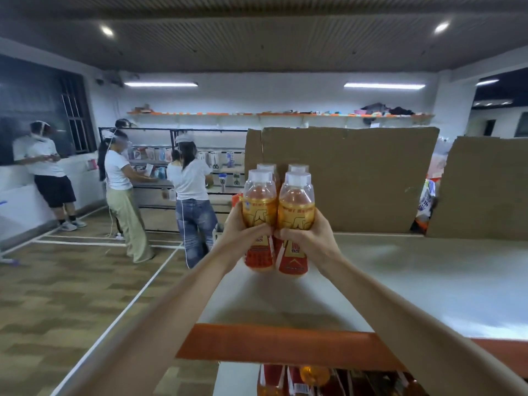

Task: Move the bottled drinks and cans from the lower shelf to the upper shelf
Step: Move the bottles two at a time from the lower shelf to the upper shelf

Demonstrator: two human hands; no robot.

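Note:
Two orange drink bottles with white caps and red-gold labels stand side by side at the left end of the upper shelf (428,281). My left hand (243,232) grips the left bottle (259,207) round its middle. My right hand (308,235) grips the right bottle (296,210) the same way. Behind these two stand two more bottles (281,168) of the same kind, mostly hidden. Below the shelf's orange front strip (285,344), more bottles (314,378) show on the lower shelf.
Large cardboard sheets (357,178) stand along the back of the upper shelf. To the left is wood-pattern floor (71,295) with white lines. Several people (191,195) work at other shelves (154,167) across the room.

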